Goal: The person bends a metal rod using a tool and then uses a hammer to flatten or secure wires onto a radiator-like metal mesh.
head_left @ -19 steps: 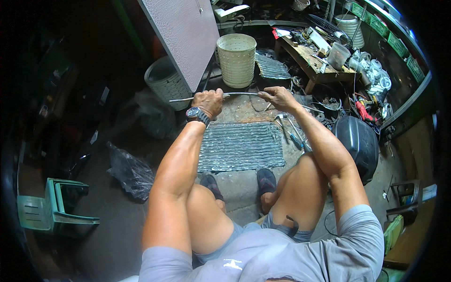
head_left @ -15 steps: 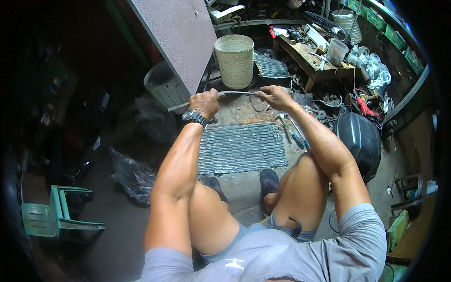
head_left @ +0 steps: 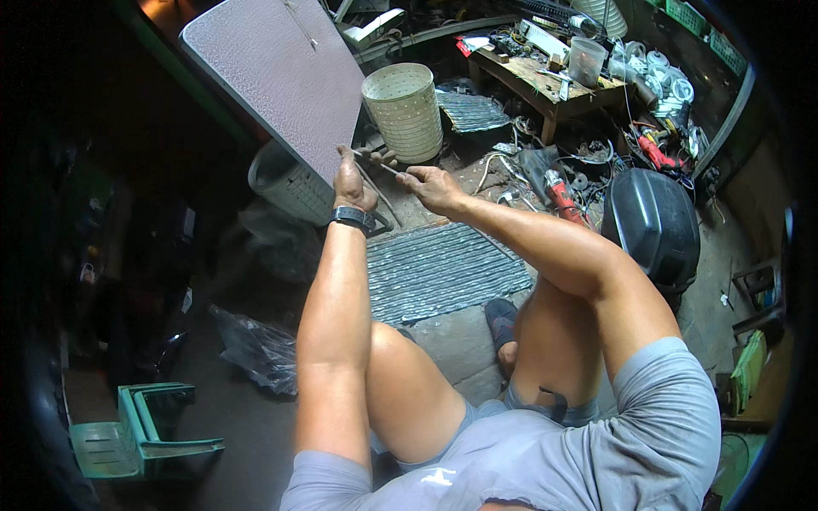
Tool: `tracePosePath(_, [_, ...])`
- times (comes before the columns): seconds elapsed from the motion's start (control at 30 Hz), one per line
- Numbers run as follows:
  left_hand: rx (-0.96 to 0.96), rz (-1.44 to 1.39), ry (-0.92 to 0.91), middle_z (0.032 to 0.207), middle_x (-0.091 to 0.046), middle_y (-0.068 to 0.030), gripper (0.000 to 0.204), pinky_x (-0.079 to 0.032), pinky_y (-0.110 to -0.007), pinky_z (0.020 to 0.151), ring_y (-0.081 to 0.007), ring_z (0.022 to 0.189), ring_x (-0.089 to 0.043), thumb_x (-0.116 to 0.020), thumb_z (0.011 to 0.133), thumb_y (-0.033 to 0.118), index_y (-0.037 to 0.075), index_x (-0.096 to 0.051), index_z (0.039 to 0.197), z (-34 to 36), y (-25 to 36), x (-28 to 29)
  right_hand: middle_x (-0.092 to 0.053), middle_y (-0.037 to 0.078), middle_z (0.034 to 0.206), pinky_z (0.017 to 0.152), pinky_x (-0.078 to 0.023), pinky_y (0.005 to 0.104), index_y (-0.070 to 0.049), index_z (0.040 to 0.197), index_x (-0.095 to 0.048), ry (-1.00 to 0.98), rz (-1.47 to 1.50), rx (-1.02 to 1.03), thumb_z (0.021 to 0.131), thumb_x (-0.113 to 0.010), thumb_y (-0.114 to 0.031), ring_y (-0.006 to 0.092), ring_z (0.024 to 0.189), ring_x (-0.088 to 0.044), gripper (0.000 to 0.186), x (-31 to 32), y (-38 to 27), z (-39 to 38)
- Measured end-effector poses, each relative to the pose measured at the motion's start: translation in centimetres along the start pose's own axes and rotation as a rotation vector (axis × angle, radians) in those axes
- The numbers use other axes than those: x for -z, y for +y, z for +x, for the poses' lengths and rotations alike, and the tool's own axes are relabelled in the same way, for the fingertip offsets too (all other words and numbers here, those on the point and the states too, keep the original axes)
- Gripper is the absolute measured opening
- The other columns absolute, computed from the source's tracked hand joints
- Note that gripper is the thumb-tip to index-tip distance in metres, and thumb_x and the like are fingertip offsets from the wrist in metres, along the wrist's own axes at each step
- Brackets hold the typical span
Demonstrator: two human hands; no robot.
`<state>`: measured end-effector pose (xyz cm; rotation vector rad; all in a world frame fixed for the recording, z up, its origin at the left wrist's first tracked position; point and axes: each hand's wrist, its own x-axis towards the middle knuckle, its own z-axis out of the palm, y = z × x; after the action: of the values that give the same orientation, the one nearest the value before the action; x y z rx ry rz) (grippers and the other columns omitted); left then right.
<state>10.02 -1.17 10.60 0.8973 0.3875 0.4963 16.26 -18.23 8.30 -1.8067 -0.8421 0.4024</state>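
Observation:
A thin grey rod, perhaps a stiff length of cable, slants between my two hands above the floor. My right hand pinches its nearer end, with the fingers curled in. At the other end, my left hand is turned palm inward, thumb up, its fingers closed around the rod; part of that grip is hard to make out. A dark watch strap circles my left wrist. Below the hands lies a ribbed grey-green mat, partly covered by my right forearm.
A cream woven bin stands just beyond my hands, beside a large pale panel. A cluttered low wooden table is at the back right. Red power tools and a black case sit right. A green plastic stool lies left.
My hands have drawn closer together; the right has moved left and slightly nearer. The rod now slants instead of spanning level. My left hand has turned, and the whole view has shifted.

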Motion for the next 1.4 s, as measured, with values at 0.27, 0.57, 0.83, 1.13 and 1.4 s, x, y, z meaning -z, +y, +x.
tracePosePath(0.27, [-0.192,-0.372,0.477,0.056,-0.030,0.0020,0.066,-0.026,-0.033,0.042,-0.0157,0.045,-0.023,-0.024,0.104,0.073,0.015,-0.034,0.075,0.7,3.6,2.4,-0.073,0.023,0.099,0.083,-0.053,0.0525,-0.004,0.109,-0.068,-0.066,-0.350,0.209,0.107,-0.049,-0.043,0.0434,0.098,-0.069,0.043,-1.4,0.3,0.2])
tracePosePath(0.57, [-0.933,1.058,0.892,0.148,-0.049,-0.0298,0.076,-0.034,-0.049,0.119,-0.0421,0.145,-0.038,-0.076,0.094,0.037,-0.008,-0.044,0.147,2.1,2.3,7.1,-0.073,0.023,0.095,0.081,-0.054,0.0569,-0.010,0.105,-0.068,-0.061,-0.551,0.335,0.103,-0.055,-0.043,0.0465,0.093,-0.070,0.036,0.8,1.5,2.6])
tracePosePath(0.83, [-0.167,1.932,-0.468,0.114,-0.072,-0.0235,0.058,-0.054,-0.049,0.091,-0.0415,0.107,-0.069,-0.080,0.089,0.044,0.007,-0.064,0.129,-3.8,1.3,1.8,-0.073,0.018,0.087,0.075,-0.055,0.0553,-0.011,0.097,-0.068,-0.123,-0.744,0.500,0.099,-0.060,-0.038,0.0424,0.087,-0.071,0.028,4.2,1.6,2.0])
tracePosePath(1.13, [-0.306,2.071,-0.229,0.095,-0.074,-0.0262,0.048,-0.053,-0.060,0.083,-0.0491,0.097,-0.069,-0.053,0.103,0.052,0.007,-0.070,0.101,-4.4,-1.2,-0.1,-0.074,0.021,0.088,0.077,-0.056,0.0538,-0.011,0.096,-0.074,-0.091,-0.763,0.390,0.098,-0.062,-0.039,0.0423,0.089,-0.072,0.031,4.9,2.1,2.0])
tracePosePath(1.4, [-0.233,1.750,0.103,0.107,-0.073,-0.0275,0.048,-0.053,-0.058,0.090,-0.0481,0.104,-0.069,-0.055,0.101,0.050,0.006,-0.072,0.111,-3.8,-3.1,-2.4,-0.072,0.030,0.103,0.090,-0.054,0.0522,0.003,0.100,-0.075,0.129,-0.428,0.157,0.101,-0.058,-0.050,0.0481,0.104,-0.068,0.055,4.3,1.0,4.6])
